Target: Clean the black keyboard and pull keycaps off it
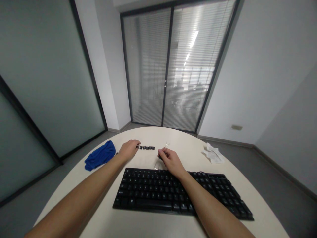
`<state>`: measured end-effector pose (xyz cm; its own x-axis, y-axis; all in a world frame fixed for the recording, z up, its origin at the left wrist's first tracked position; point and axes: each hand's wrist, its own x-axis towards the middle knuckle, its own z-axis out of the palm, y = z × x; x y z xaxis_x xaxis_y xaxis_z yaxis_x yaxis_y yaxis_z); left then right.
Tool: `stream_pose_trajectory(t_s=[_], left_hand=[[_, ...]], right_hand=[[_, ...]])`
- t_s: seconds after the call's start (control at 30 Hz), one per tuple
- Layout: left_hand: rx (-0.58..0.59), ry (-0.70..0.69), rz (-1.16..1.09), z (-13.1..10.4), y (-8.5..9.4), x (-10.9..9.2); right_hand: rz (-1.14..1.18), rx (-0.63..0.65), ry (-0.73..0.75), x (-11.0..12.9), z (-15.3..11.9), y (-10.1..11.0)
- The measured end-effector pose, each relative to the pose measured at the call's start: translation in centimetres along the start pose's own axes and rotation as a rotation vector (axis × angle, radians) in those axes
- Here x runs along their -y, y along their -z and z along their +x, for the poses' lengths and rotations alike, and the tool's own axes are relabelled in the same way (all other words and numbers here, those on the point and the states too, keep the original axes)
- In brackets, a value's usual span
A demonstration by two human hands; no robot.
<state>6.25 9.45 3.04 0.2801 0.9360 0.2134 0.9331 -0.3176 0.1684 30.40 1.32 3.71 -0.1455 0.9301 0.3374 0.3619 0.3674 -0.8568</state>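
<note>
My left hand [128,149] rests at the left end of a row of small black keycaps [147,148], its fingers closed on the end keycap [137,147]. Behind the keyboard, my right hand [170,158] grips a keycap puller by its dark handle, mostly covered by the fingers. Thin wire loops of the keycap puller [167,144] stick out at both ends of the fist. The black keyboard [151,188] lies flat below, with my right forearm crossing over it and hiding some of its keys.
A crumpled blue cloth [100,155] lies at the left of the round cream table [148,223]. White crumpled tissue [213,153] sits near the right edge. Beyond the table are glass panels with blinds [148,72] and a white wall [262,66].
</note>
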Motion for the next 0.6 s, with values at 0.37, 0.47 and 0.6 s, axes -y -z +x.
stream_pose_trajectory(t_s=[0.37,0.47,0.6], left_hand=[[-0.022,-0.085,-0.005,-0.1,0.4,0.1],[-0.023,-0.191,-0.026,0.3,0.5,-1.7],[-0.011,-0.321,-0.035,1.3,0.2,-4.8]], right_hand=[[0.011,0.001,0.002,-0.2,0.0,0.0],[0.018,0.001,0.0,-0.2,0.0,-0.1],[0.041,0.003,0.013,-0.4,0.1,-0.1]])
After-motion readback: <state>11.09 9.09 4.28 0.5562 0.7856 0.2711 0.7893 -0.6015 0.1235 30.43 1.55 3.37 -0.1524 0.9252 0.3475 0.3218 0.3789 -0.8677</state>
